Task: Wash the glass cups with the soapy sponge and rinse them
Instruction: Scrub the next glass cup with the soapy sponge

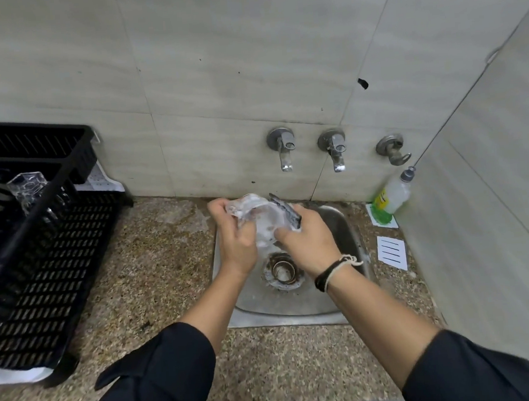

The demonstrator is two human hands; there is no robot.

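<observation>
Over the small steel sink (pixel 348 241) I hold a clear glass cup (pixel 259 215) on its side, covered in white foam. My left hand (pixel 236 237) grips its base end. My right hand (pixel 307 241) holds a dark sponge (pixel 288 212) pressed against the cup's rim side, with the thumb on the glass. A second glass cup (pixel 28 187) stands upside down in the black dish rack (pixel 56 264) at the left.
Three wall taps (pixel 282 146) (pixel 335 145) (pixel 392 149) sit above the sink; no water runs. A dish soap bottle (pixel 392 195) leans in the right corner. A white slotted soap dish (pixel 392 252) lies right of the sink. The drain (pixel 283 271) is open.
</observation>
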